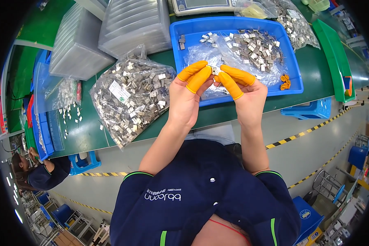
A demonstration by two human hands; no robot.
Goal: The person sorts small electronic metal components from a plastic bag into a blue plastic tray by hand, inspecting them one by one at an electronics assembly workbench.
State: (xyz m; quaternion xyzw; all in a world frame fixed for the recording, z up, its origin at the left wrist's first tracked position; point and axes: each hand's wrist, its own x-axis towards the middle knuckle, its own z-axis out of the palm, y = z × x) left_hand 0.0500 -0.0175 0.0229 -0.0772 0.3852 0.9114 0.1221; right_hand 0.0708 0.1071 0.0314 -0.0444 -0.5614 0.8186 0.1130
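Both hands, left hand (190, 92) and right hand (241, 92), pinch one small metal clip (214, 69) in orange-capped fingertips above the blue tray's (176, 45) front edge. Slick caps could slip; clip likely drops among loose parts (258, 47), lost.

Green workbench (315, 78), grey floor (299, 151) (yellow-black striped tape (311, 130)).

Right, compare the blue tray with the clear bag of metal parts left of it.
The blue tray is a rigid, open box holding a thin scatter of small metal parts; the clear bag is soft, crumpled and heaped full. The tray lies beyond both hands, the bag beside the left hand. Both hold similar small silvery pieces on the green bench.
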